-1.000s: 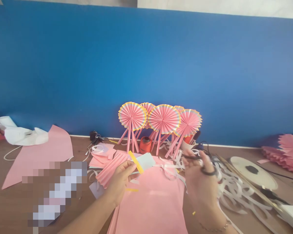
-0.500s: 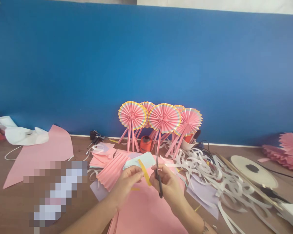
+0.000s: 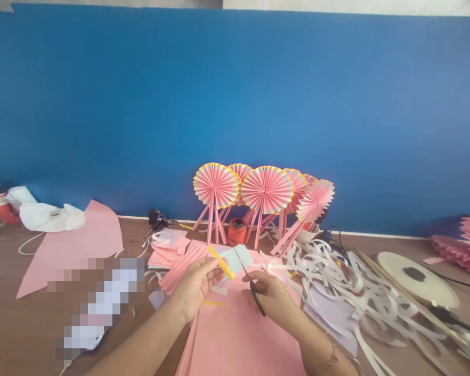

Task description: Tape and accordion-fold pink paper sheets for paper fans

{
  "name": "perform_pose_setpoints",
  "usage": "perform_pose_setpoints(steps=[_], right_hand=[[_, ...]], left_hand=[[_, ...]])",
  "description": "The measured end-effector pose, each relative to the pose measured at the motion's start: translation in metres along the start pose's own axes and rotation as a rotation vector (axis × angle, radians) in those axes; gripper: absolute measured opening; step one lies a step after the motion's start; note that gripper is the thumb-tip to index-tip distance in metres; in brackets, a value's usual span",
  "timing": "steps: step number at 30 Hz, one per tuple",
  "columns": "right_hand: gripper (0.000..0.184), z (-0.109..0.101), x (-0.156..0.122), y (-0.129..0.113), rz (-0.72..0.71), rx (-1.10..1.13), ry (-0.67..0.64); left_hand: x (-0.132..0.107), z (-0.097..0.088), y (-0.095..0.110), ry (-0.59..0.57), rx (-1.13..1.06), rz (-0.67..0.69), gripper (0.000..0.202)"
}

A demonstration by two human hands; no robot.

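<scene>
My left hand (image 3: 198,284) pinches a short yellow strip (image 3: 221,262), which slants down toward the right. My right hand (image 3: 272,297) is closed around the dark handles of a pair of scissors (image 3: 254,295); their blades point up and left, a little apart from the strip. A small white piece (image 3: 219,290) shows just below the left fingers. Beneath both hands lies a stack of pink paper (image 3: 243,334), with another yellow scrap (image 3: 214,303) on it. A pale blue paper (image 3: 241,256) lies behind the hands.
Several pleated pink rosettes (image 3: 266,189) on paper legs stand against the blue wall (image 3: 235,94). White ribbon curls (image 3: 337,266) and a round cream disc (image 3: 417,279) lie to the right. At left are a large pink sheet (image 3: 74,243) and a pixelated object (image 3: 102,305).
The scissors have moved away from the yellow strip and tilted left. My left hand has shifted left with the strip, now more slanted. A rosette at right has tipped rightward.
</scene>
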State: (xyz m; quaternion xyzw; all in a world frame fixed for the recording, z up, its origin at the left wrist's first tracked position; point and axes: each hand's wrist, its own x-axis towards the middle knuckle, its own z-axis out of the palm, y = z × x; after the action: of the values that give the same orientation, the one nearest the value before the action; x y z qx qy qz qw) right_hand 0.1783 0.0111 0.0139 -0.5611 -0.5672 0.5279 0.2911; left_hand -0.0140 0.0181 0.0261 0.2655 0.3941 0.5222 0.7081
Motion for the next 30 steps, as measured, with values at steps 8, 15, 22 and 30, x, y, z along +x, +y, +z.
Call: perform_pose_setpoints(steps=[8, 15, 22, 30], right_hand=[[0.028, -0.007, -0.006, 0.003, -0.095, -0.211, -0.144], [0.026, -0.008, -0.009, 0.001, -0.135, -0.236, -0.162], [0.027, -0.001, -0.007, 0.005, -0.135, -0.164, -0.178], [0.018, 0.003, -0.010, 0.004, -0.184, -0.181, -0.139]], left_hand=[[0.003, -0.002, 0.005, 0.100, -0.078, 0.008, 0.004], [0.001, -0.001, 0.007, 0.067, -0.026, 0.025, 0.018], [-0.001, -0.001, 0.000, 0.031, 0.073, 0.049, 0.036], [-0.001, -0.003, -0.005, 0.060, 0.132, 0.038, 0.041]])
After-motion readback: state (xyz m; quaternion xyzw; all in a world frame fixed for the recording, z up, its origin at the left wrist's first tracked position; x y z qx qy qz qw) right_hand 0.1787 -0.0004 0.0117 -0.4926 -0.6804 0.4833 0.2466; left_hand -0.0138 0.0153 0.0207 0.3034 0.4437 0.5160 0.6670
